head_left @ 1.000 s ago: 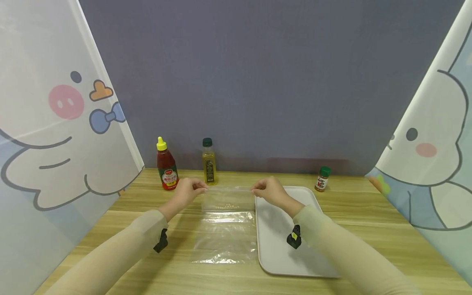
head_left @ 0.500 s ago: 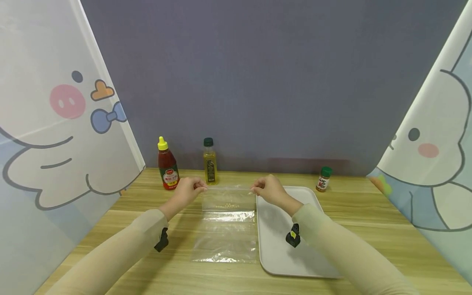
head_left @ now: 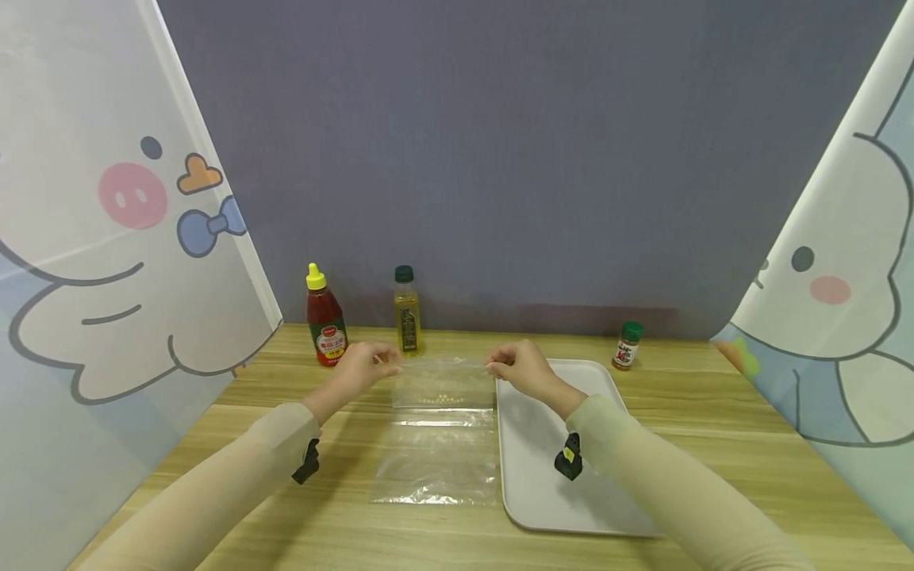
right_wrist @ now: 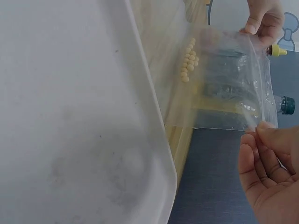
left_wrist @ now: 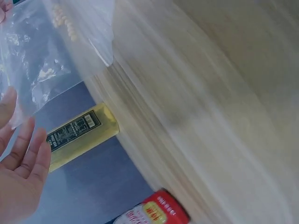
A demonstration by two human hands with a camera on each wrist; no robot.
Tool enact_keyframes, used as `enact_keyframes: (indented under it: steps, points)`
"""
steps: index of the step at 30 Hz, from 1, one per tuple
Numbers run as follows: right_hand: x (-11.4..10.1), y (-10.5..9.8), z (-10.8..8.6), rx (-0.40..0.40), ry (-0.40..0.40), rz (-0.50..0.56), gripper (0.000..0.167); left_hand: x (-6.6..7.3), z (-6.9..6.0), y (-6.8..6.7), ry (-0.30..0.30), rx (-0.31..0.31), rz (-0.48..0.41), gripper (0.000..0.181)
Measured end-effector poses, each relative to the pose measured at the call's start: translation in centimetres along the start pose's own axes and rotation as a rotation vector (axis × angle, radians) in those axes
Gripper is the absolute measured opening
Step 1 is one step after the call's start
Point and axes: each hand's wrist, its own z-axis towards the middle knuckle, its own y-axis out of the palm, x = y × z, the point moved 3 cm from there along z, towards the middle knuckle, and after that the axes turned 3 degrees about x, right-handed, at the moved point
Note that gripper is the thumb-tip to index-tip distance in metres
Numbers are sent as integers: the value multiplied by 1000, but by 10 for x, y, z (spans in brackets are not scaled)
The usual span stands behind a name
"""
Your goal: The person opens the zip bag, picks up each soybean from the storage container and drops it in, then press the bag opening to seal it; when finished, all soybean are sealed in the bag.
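Note:
A clear plastic bag [head_left: 443,381] is held up by its top edge, with several small pale round beans or beads [head_left: 443,399] along its bottom. My left hand [head_left: 359,371] pinches the top left corner; in the left wrist view its thumb and fingers [left_wrist: 23,154] lie about that corner. My right hand [head_left: 524,371] pinches the top right corner between thumb and forefinger, its other fingers loosely bent, as the right wrist view shows. The pale beans [right_wrist: 189,61] gather in a short band there. Clear plastic film [head_left: 435,468] lies flat on the table in front.
A white tray [head_left: 550,492] lies beneath my right forearm. Behind my left hand stand a red sauce bottle [head_left: 327,325] with a yellow cap and a bottle of yellow oil [head_left: 408,317]. A small green-capped jar [head_left: 626,346] stands at the back right, near the grey partition [head_left: 457,174].
Both hands keep hold of the bag in almost the same place. The pale beans have shifted slightly inside it.

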Motion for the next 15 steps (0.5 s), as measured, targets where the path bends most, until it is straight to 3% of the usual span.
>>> enact_keyframes:
  steps: [5, 8, 15]
  points:
    - [0, 1, 0, 10, -13, 7, 8, 12, 9, 1, 1, -68, 11, 35]
    - [0, 3, 0, 5, -8, 26, 8, 27, 16, 6, 45, -99, -2, 38]
    - [2, 7, -1, -7, 13, 52, 7, 63, 33, 34, 150, -146, -27, 37]
